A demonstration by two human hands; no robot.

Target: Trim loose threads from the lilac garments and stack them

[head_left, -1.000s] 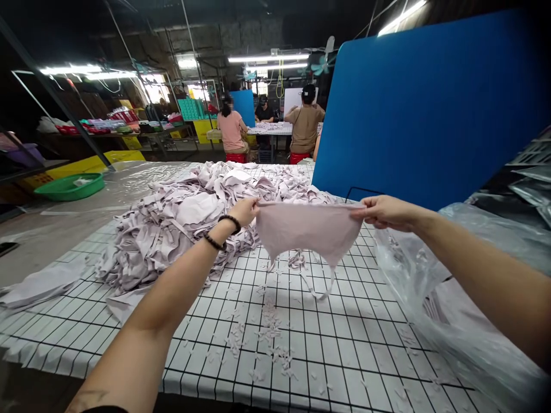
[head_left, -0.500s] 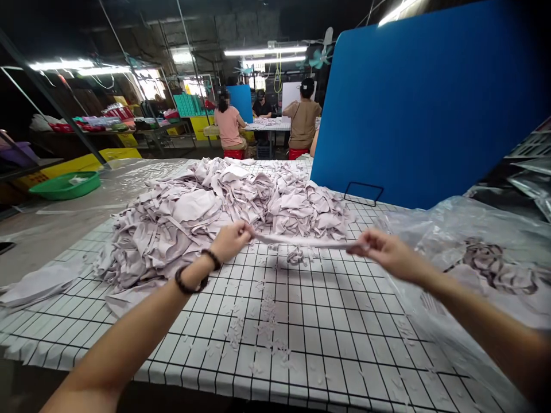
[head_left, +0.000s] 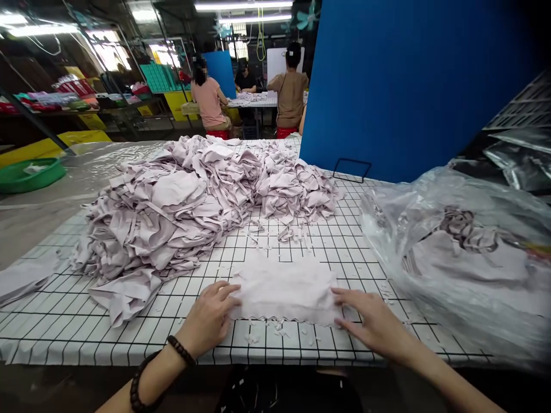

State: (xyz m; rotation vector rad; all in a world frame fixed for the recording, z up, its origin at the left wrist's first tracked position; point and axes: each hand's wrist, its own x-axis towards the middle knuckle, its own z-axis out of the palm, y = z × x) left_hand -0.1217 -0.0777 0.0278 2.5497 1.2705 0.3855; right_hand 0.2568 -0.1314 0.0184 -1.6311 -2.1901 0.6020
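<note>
A pale lilac-grey piece of fabric [head_left: 286, 289] lies spread flat on the white grid-patterned tablecloth [head_left: 344, 338] in front of me. Its near edge looks wavy. My left hand [head_left: 212, 315], with dark beaded bracelets on the wrist, rests at the left edge, fingertips on the cloth and fingers slightly apart. At the opposite edge my right hand [head_left: 373, 322] touches the fabric with fingers stretched out and the thumb spread away. Neither hand grips it. Small fabric scraps [head_left: 279, 330] are scattered along the near edge.
A large heap of similar fabric pieces [head_left: 172, 212] covers the back left. On the right lies a clear plastic bag [head_left: 430, 258] with fabric inside. A tall blue board [head_left: 400, 86] stands behind it. Far left is a green basin [head_left: 32, 176]; several people work beyond.
The fabric, earlier held stretched in the air between both hands, now lies flat on the table. Both hands have come down closer to me and their pinch has loosened. The view has shifted.
</note>
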